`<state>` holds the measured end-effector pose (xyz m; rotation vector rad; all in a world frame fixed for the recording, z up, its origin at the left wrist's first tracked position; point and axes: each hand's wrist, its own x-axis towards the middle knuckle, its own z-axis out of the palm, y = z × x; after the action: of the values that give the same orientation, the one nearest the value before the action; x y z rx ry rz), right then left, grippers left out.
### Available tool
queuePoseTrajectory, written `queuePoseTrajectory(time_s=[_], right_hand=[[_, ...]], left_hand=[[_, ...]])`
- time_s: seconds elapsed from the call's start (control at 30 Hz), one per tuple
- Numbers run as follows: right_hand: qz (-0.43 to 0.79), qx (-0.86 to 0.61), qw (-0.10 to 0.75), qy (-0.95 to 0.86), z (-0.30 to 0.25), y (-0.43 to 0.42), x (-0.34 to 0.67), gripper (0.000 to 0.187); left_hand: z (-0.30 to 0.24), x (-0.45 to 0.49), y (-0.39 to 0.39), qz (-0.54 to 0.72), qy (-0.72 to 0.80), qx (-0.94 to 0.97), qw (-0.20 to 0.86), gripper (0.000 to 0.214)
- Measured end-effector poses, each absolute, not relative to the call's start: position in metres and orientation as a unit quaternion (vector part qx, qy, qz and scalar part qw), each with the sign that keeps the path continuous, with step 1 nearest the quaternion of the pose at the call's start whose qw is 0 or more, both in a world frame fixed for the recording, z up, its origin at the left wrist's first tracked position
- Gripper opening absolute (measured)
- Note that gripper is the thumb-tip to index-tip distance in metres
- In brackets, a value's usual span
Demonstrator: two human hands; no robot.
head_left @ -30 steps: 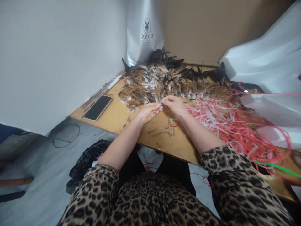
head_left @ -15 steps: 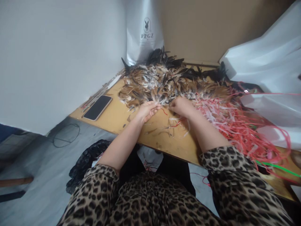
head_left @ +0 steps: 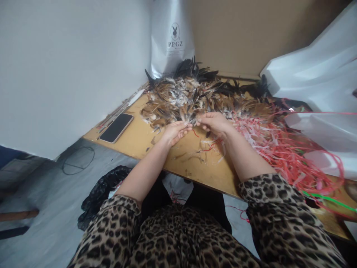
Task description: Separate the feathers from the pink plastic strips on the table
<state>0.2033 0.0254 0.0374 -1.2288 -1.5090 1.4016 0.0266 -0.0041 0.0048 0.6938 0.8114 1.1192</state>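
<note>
A heap of brown, white and black feathers (head_left: 192,98) lies on a wooden board (head_left: 139,141). My left hand (head_left: 175,132) rests at the heap's near edge, fingers curled in a pinch on a small tuft of feathers. Just to its right, my right hand (head_left: 216,123) has its fingers closed at the same edge, pinching feathers beside a thin red strand (head_left: 196,133). A tangle of red, pink and white plastic strips (head_left: 276,145) spreads to the right of my right hand.
A black phone (head_left: 116,127) lies on the board's left side near thin sticks. A white bag with a rabbit logo (head_left: 172,37) stands behind the feathers against brown cardboard. White plastic sheeting (head_left: 315,78) fills the right. A black bag (head_left: 102,191) lies on the floor.
My right hand dipped right toward the strips, then came back left to meet my left hand at the heap's edge. The left hand stayed put.
</note>
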Motion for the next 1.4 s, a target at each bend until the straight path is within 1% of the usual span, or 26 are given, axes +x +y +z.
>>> queuePoseTrajectory(time_s=[0.07,0.17,0.4,0.57,0.73,1.07,1.27,1.33,1.4], right_hand=[[0.581,-0.447,0.397,-0.553,0.035,0.024,0.197,0.022],[0.589,-0.438,0.421,-0.533,0.033,0.02,0.188,0.025],[0.514,-0.461,0.441,-0.573,0.037,0.009,0.175,0.021],[0.503,-0.474,0.44,-0.573,0.039,0.005,0.172,0.019],[0.51,-0.471,0.425,-0.581,0.033,0.007,0.174,0.026],[0.539,-0.456,0.463,-0.535,0.028,0.006,0.169,0.036],[0.559,-0.445,0.452,-0.533,0.026,0.011,0.173,0.037],[0.547,-0.456,0.462,-0.528,0.027,0.018,0.179,0.035],[0.499,-0.485,0.477,-0.536,0.028,0.026,0.188,0.033]], left_hand=[[0.005,0.027,-0.005,0.492,0.365,0.324,0.721,0.005],[0.006,0.028,-0.006,0.482,0.367,0.332,0.723,0.006],[0.007,0.029,-0.007,0.478,0.362,0.332,0.728,0.006],[0.005,0.029,-0.006,0.491,0.363,0.328,0.721,0.005],[0.003,0.029,-0.005,0.502,0.371,0.342,0.703,0.003],[0.006,0.032,-0.008,0.492,0.401,0.369,0.679,0.009],[0.007,0.032,-0.009,0.501,0.408,0.391,0.655,0.009],[0.008,0.03,-0.008,0.522,0.41,0.38,0.644,0.009],[0.007,0.028,-0.006,0.552,0.408,0.356,0.634,0.009]])
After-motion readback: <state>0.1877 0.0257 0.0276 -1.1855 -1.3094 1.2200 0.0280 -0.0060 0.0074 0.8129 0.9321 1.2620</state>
